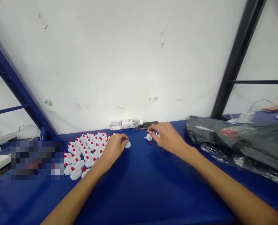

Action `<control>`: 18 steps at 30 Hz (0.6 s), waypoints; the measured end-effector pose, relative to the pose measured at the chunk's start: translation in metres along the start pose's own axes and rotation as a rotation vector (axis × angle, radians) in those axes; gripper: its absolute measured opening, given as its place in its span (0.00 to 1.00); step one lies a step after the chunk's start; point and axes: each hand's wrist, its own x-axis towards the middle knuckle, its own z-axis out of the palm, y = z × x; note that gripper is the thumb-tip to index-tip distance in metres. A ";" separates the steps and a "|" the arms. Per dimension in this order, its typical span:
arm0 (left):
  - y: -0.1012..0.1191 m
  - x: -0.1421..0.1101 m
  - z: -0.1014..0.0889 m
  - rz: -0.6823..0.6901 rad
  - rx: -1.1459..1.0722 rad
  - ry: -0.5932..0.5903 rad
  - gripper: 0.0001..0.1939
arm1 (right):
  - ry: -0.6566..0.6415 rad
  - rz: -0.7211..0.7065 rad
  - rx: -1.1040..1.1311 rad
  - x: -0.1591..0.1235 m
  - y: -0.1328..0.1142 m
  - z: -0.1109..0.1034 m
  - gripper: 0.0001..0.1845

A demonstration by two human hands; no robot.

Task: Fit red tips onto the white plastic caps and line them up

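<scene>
My left hand (115,147) is closed, thumb and fingertips pinched at a small white domed nozzle cap (128,145) low over the blue table. To its left stand many white nozzle caps with red tips (82,150), grouped in loose rows. My right hand (165,135) has its fingers pinched together; what they hold, if anything, is too small to make out. Just below those fingertips is a white nozzle cap without a red tip (149,137), and another white piece shows partly behind the hand. A small red tip (150,143) lies close by.
Against the wall lie a clear plastic bottle (124,124) and a dark phone (148,125). A grey plastic bag (242,137) spreads over the right side of the blue table (143,193). Metal posts (232,59) rise at both sides; a blurred patch covers something at left.
</scene>
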 end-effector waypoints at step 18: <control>0.022 -0.014 0.000 -0.115 0.438 0.078 0.23 | -0.142 -0.004 -0.125 -0.001 0.010 0.027 0.10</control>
